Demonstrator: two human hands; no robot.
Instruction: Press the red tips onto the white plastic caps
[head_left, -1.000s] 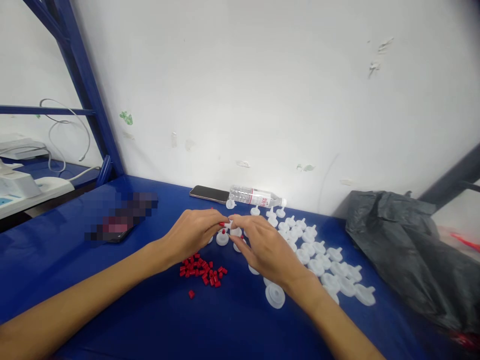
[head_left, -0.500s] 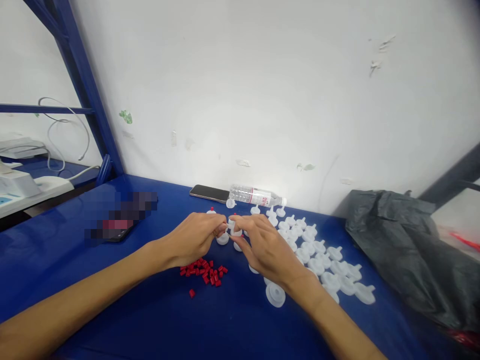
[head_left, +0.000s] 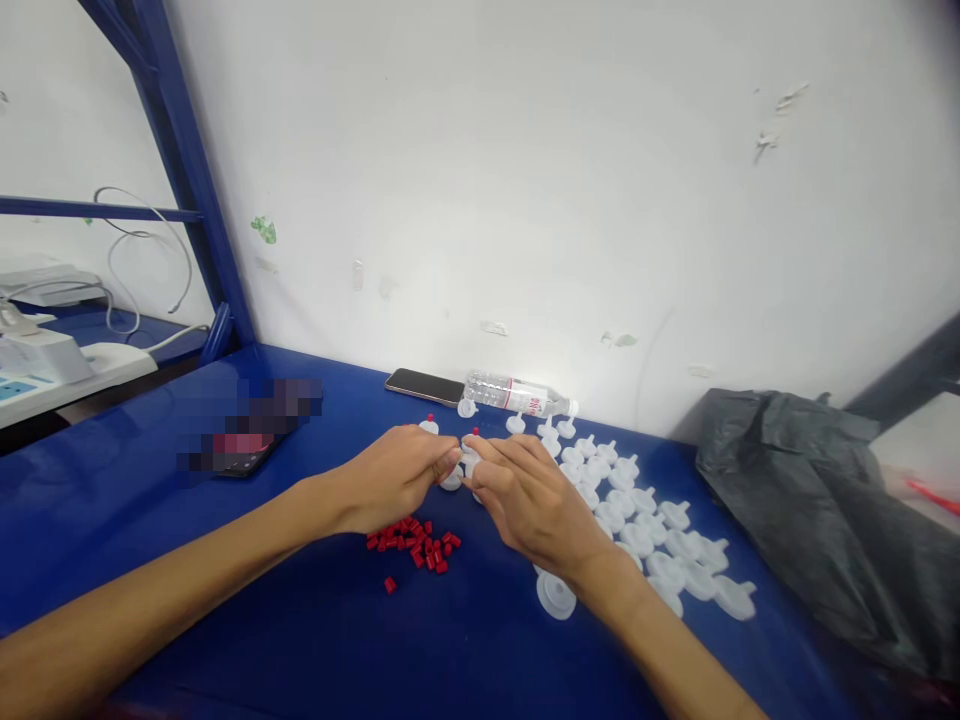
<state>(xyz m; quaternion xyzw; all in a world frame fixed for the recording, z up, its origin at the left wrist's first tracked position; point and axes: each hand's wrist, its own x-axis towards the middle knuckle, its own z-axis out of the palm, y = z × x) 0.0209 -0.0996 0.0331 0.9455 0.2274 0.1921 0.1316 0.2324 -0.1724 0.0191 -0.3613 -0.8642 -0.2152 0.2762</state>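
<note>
My left hand (head_left: 394, 478) and my right hand (head_left: 529, 500) meet fingertip to fingertip over the blue table (head_left: 225, 560), both pinched on one small white plastic piece (head_left: 469, 458). Just under the left hand lies a small heap of red caps (head_left: 416, 545), with one stray red cap (head_left: 389, 585) nearer me. Several white plastic pieces (head_left: 652, 525) are spread to the right of my right hand. A larger white disc piece (head_left: 556, 595) sits by my right wrist. Two white pieces with red tips (head_left: 430, 424) stand beyond the hands.
A phone (head_left: 424, 385) and a lying water bottle (head_left: 517, 397) rest against the white wall. A black plastic bag (head_left: 817, 510) fills the right side. A blurred dark object (head_left: 247, 435) lies at the left. A blue rack post (head_left: 187, 190) rises at the left.
The hands have closed together on the white piece, and the red cap seen at my left fingertips is hidden now. The view has shifted slightly.
</note>
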